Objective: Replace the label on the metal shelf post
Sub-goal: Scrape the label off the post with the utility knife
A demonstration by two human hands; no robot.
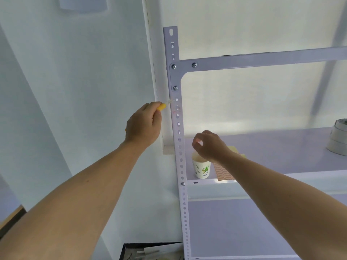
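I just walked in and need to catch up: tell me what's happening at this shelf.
A person's left hand grips a yellow-handled tool, its thin tip set against the metal shelf post just below the corner bracket, where a faint reddish mark shows. The right hand hangs over a paper cup on the shelf, fingertips pinched together; whether they hold anything is unclear. A sheet of labels lies beside the cup. No new label is on the post yet.

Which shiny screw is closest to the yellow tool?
The lowest screw on the corner plate, just above the tip of the yellow tool. Two others sit higher up, one far below by the shelf.
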